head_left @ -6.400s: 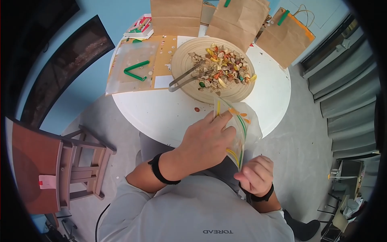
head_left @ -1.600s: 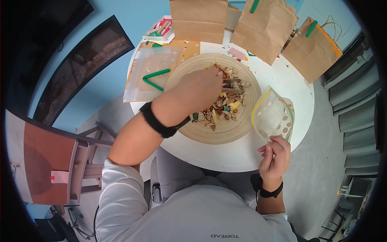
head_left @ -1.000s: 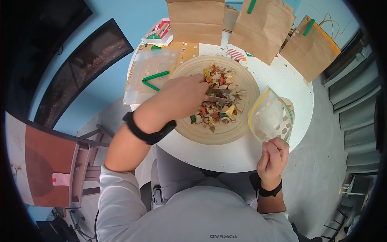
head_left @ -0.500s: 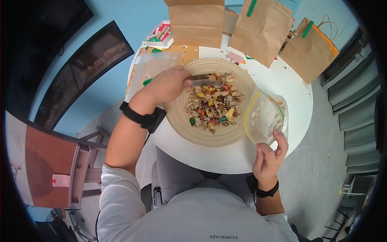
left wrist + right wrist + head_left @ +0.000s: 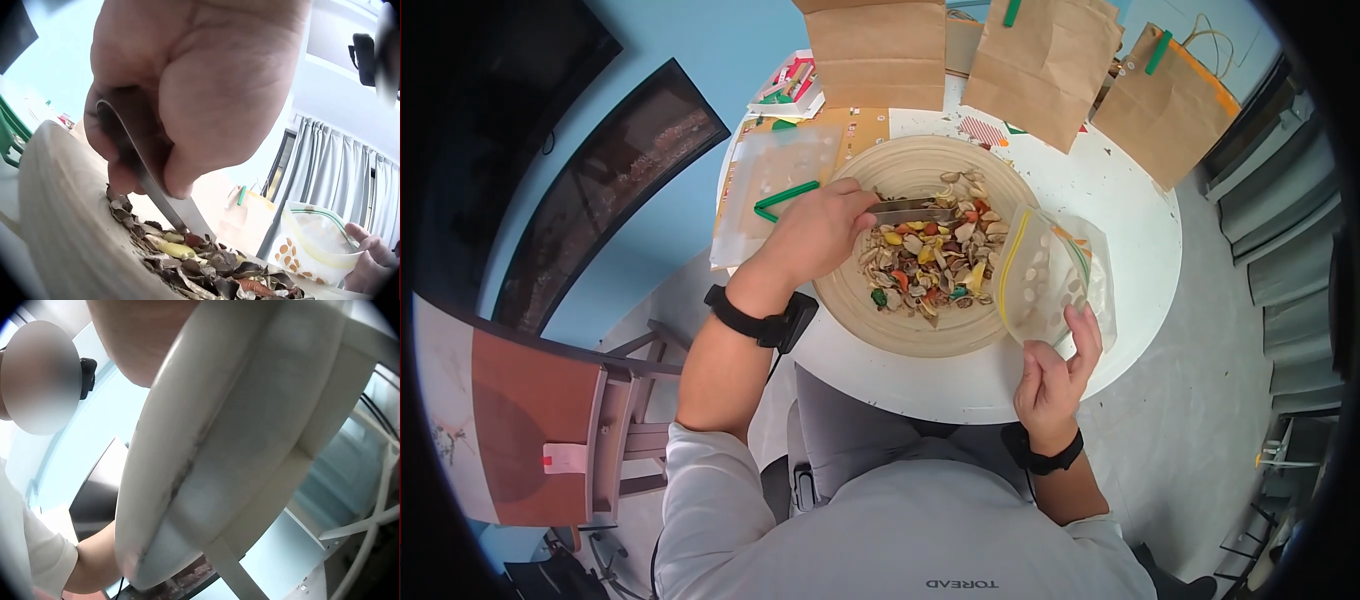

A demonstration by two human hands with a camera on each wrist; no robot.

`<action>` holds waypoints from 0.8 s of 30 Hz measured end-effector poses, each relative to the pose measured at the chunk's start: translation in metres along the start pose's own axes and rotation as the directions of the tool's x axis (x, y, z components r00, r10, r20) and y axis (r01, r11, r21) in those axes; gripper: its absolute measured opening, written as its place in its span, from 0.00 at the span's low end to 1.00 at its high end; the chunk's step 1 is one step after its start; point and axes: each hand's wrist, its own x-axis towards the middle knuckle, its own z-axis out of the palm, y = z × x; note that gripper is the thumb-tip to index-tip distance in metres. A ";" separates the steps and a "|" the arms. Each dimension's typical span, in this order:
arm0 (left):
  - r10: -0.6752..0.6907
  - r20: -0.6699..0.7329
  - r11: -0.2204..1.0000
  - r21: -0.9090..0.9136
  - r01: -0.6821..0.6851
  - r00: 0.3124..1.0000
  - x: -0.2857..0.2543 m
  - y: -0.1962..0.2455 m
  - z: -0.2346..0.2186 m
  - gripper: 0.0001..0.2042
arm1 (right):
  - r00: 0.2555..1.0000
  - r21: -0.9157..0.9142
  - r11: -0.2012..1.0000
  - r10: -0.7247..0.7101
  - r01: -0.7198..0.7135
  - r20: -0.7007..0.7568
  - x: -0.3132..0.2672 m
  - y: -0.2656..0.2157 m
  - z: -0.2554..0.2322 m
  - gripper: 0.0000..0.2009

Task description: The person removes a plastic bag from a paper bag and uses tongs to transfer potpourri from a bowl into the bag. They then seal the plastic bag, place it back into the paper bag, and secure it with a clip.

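Observation:
My left hand (image 5: 820, 228) grips metal tongs (image 5: 912, 210), whose tips lie on the dried, multicoloured pieces (image 5: 930, 265) heaped on a round wooden plate (image 5: 850, 310). In the left wrist view the tongs (image 5: 150, 175) run down from the curled fingers of the left hand (image 5: 200, 87) into the pieces (image 5: 206, 265). Between its thumb and fingers my right hand (image 5: 1055, 375) holds the lower edge of a clear zip bag (image 5: 1045, 280), its mouth spread wide beside the plate's right side. The right wrist view shows mostly the table's underside and part of the right hand (image 5: 144, 337).
Brown paper bags (image 5: 1040, 70) with green clips stand along the back of the white table (image 5: 1140, 290). At the left lie a translucent sheet (image 5: 780, 165) and a bent green strip (image 5: 788, 196); behind them is a white box of clips (image 5: 788, 90).
The left hand with the tongs has drawn back leftward from the middle of the heap. The right hand and bag have moved left, closer to the plate, and the bag's mouth is wider.

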 end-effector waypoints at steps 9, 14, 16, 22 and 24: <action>0.006 -0.102 1.000 -0.010 -0.007 0.995 -0.011 0.012 -0.004 0.11 | 1.000 0.009 1.000 0.007 -0.006 -0.014 0.001 0.001 0.001 0.10; 0.016 -0.133 0.999 -0.030 -0.020 0.991 -0.015 0.024 -0.012 0.12 | 0.999 0.008 1.000 0.009 -0.008 -0.043 0.004 0.000 0.003 0.11; 0.039 -0.138 0.999 -0.023 -0.042 0.990 -0.017 0.030 -0.015 0.11 | 0.999 0.008 1.000 0.008 -0.008 -0.048 0.004 -0.001 0.003 0.11; 0.084 -0.173 0.996 -0.019 -0.089 0.981 -0.028 0.054 -0.036 0.11 | 0.999 0.013 1.000 0.018 -0.018 -0.030 0.007 -0.002 0.000 0.11; 0.098 -0.151 0.994 -0.041 -0.105 0.984 -0.031 0.068 -0.045 0.12 | 0.999 0.016 1.000 0.018 -0.017 -0.027 0.009 -0.003 0.001 0.11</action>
